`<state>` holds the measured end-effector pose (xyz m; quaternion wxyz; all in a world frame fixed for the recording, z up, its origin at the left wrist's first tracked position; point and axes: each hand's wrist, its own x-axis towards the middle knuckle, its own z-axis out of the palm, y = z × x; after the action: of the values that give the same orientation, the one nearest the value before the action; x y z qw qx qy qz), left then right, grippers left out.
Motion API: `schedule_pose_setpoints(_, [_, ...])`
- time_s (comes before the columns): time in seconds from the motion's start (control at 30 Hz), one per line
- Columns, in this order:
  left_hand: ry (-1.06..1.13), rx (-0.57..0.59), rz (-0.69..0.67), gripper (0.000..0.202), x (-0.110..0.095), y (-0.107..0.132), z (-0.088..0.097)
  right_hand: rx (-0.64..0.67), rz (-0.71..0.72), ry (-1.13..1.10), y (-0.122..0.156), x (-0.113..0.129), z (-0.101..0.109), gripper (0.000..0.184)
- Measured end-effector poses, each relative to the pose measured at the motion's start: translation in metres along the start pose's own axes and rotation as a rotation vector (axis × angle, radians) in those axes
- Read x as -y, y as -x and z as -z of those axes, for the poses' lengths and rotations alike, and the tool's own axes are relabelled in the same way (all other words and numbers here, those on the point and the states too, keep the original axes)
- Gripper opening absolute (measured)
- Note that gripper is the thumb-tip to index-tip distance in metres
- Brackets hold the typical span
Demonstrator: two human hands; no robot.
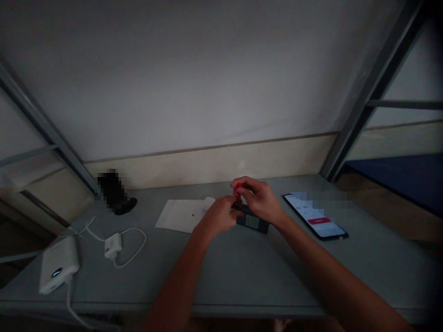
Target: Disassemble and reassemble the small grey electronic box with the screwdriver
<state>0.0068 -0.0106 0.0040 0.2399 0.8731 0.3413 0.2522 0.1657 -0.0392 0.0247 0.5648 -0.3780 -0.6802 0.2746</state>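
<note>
Near the middle of the table, my right hand [258, 196] is closed, fingertips pinching a small upright red-handled tool [238, 186] that looks like a screwdriver. Its lower end is hidden by fingers. Below it is a dark box-shaped device [254, 222] with a pale greenish rectangle on its near face. My left hand [223, 213] is closed on the device's left end, fingertips close under the red handle. Left of that hand lie white paper sheets [178, 216], with a tiny dark speck [193, 215] on them.
A lit phone [314, 216] lies on the grey table [238, 276] at right. At left are a white power bank [59, 265], a white adapter [113, 245] with looped cable, and a black object on a round base [125, 206]. Metal posts [372, 92] flank the wall.
</note>
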Motion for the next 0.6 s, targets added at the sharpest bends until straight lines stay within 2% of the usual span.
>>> schedule_pose_setpoints(0.27, [-0.003, -0.005, -0.002, 0.01, 0.0012, -0.0005, -0.0006, 0.104, 0.063, 0.016, -0.0017, 0.0047, 0.0061, 0.018])
schedule_pose_setpoints(0.43, [-0.003, 0.002, -0.009, 0.01, -0.0015, -0.0006, 0.0007, -0.033, 0.238, 0.161, -0.0041, 0.0059, 0.007, 0.012])
schedule_pose_setpoints(0.6, [-0.034, 0.009, -0.001, 0.01, -0.0019, -0.0003, 0.0013, -0.079, 0.175, 0.166, -0.0035, 0.0056, 0.005, 0.017])
